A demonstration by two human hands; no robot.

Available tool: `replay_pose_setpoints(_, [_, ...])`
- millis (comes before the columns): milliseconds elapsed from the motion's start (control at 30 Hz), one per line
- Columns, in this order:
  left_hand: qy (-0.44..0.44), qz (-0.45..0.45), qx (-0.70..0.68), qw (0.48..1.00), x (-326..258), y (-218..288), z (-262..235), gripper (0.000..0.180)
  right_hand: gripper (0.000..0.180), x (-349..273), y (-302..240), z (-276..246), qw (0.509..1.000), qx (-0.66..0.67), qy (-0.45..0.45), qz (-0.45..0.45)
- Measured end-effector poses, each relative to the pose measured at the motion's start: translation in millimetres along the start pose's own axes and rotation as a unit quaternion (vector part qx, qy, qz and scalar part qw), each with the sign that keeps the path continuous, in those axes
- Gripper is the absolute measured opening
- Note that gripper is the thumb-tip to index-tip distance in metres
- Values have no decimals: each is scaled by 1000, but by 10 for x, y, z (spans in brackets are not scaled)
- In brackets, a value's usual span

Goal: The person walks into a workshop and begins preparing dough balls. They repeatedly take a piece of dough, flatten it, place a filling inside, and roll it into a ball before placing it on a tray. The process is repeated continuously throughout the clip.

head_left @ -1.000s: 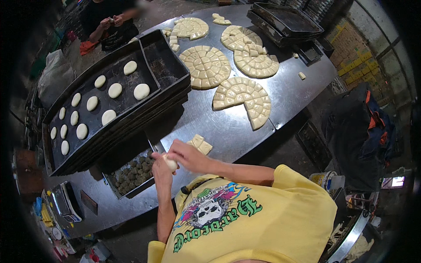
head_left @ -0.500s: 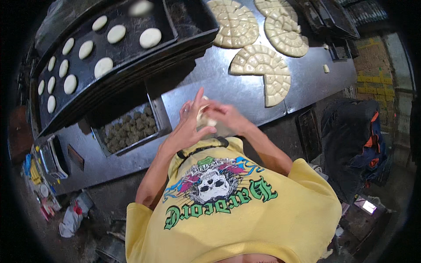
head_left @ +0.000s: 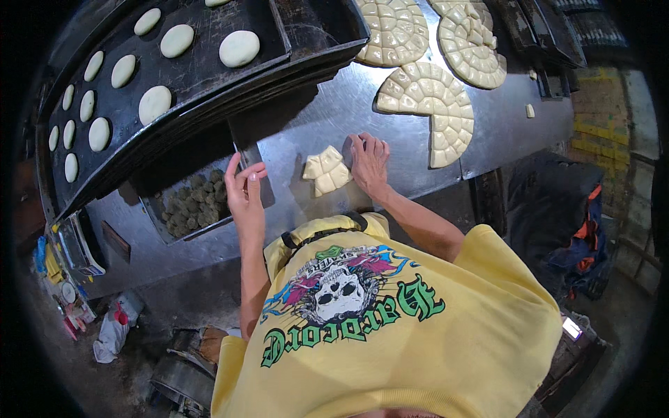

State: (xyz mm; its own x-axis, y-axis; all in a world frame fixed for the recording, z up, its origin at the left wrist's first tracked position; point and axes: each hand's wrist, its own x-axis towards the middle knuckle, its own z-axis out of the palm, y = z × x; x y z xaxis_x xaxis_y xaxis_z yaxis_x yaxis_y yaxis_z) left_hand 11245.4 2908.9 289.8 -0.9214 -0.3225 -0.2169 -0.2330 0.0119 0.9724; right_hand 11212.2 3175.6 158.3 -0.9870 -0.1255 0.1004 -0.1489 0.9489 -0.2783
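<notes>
A small pale piece of scored dough lies on the metal table in front of me, in several joined chunks. Just to its right, my right hand rests at table level, palm down with its fingers curled under. What those fingers close on, if anything, is hidden. My left hand is raised, holding nothing, its fingers apart, beside the metal tin of dark filling balls. Further right lies a larger cut dough round with a section gone from its lower left.
A stacked black baking tray holding flattened dough discs juts over the table at upper left. More scored dough rounds lie at the back. A scale-like device sits at the table's left end. Dark cloth hangs at the right.
Both hands were together around dough; now they are apart. The dough piece lies on the table, my left hand has moved left, and my right hand has come down beside the dough.
</notes>
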Motion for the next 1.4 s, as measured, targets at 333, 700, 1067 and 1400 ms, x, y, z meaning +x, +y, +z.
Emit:
replay_pose_setpoints(333, [-63,46,-38,996,48,53,214,39,40,144,-14,56,998,-21,47,-18])
replay_pose_setpoints(700, [-156,37,41,986,-621,-119,-296,27,37,-391,827,-110,984,177,-22,6])
replay_pose_setpoints(1067, [-28,19,-27,999,-858,-548,-1793,30,46,-304,-2105,-790,796,414,-439,-46])
replay_pose_setpoints(1400, [189,64,-87,976,-1208,-491,-3397,31,35,1406,-5852,-1710,704,356,-371,-490])
